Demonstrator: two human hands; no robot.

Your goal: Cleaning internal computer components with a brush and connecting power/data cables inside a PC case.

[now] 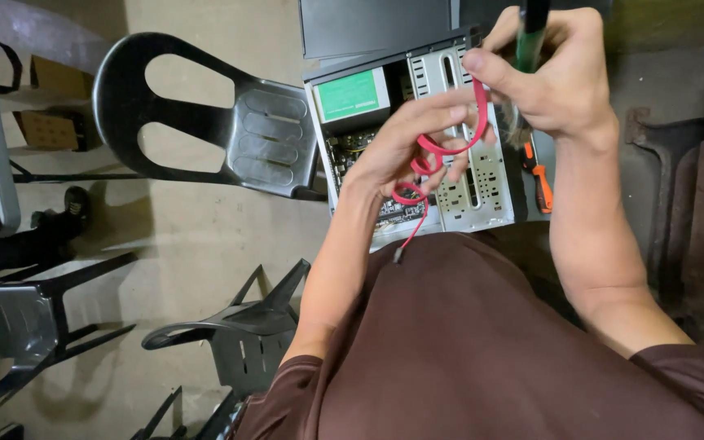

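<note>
on the far left stands a grey plastic chair (205,122) with a cut-out back, and below it, lower in the view, a second dark chair (238,326) and part of a third, all on the bare concrete floor (189,244).

right of the chair lies an opened computer case (417,130), side panel off, with a green-labelled power supply (352,96) at its upper left, the circuit board below that and a perforated metal drive cage (474,183) on its right side.

over the case the left hand (417,138) reaches up and rightward from the lower middle of the view, forearm rising at a slant, palm turned toward the camera, fingers loosely curled. its grip is closed on a flat red cable (450,147), which loops across the fingers. the cable's long run goes up and to the right, toward the other hand; its loose tail drops down-left from the palm to a small dark connector (399,254) hanging just above the brown shirt.

the right hand (556,73) sits higher and further right, wrist bent, forearm coming up from the lower right. its thumb and forefinger pinch the cable's upper end, and the same hand is closed round a dark tool with a green band (529,37) that points up out of the view. so both hands share the cable, the left one nearer the loops and tail.

just right of the case lies an orange-handled screwdriver (541,183), near the right wrist.
</note>
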